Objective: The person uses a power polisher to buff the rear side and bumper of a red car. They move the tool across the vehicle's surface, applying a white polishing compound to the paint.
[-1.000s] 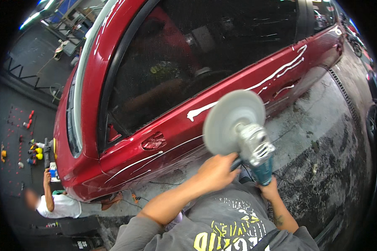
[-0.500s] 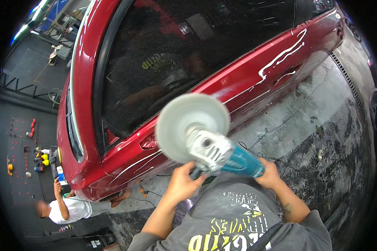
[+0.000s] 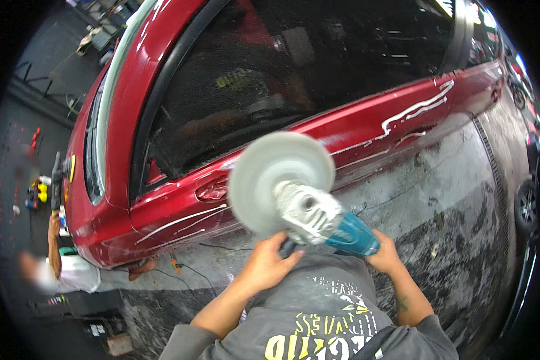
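Note:
With both hands I hold a teal and silver polisher (image 3: 352, 233) in front of my body. Its round whitish pad (image 3: 255, 180) is smeared in a circle, as if spinning, and overlaps the door below the window; whether it touches the paint I cannot tell. My left hand (image 3: 267, 262) is wrapped round the black side handle (image 3: 288, 248) near the head. The rear end of the teal body is in my right hand (image 3: 384, 254). White streaks of compound (image 3: 396, 123) run along the red car's door (image 3: 348, 123), beyond the pad and also to its left.
At the far left another person in a white shirt (image 3: 78, 273) holds a dark tool (image 3: 57, 180) by the car's front. Cables (image 3: 192, 273) lie on the stained floor (image 3: 402, 258). A floor drain grate (image 3: 492, 156) and a dark vehicle's wheel (image 3: 526, 204) are at the right.
My view has turned a little, so the car sits lower and farther left at its front end. The polisher stays in both hands in front of me. The other person's arm and tool shift slightly.

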The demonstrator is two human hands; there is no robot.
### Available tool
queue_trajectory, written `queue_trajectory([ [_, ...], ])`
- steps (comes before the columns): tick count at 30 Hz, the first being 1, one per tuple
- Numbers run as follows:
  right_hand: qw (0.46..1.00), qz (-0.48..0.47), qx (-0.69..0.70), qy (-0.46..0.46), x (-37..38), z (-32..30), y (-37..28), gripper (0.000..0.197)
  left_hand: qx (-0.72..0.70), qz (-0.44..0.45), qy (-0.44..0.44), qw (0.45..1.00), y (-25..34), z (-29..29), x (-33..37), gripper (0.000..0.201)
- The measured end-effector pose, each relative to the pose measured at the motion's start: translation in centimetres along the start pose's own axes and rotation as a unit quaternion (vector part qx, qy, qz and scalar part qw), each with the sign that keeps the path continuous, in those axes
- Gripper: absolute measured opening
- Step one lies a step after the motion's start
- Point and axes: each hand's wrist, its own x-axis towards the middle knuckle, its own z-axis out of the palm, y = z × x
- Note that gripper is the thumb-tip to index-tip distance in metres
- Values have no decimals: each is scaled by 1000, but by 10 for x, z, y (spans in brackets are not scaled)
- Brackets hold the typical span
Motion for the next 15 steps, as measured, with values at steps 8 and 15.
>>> queue_trajectory([
  [8,998,-17,39,54,3,-170,71,44,-56,51,-130,989,96,110,108,49],
  [15,992,-6,-109,-62,-12,-238,-28,57,-173,-95,-195,961,147,46,66,50],
])
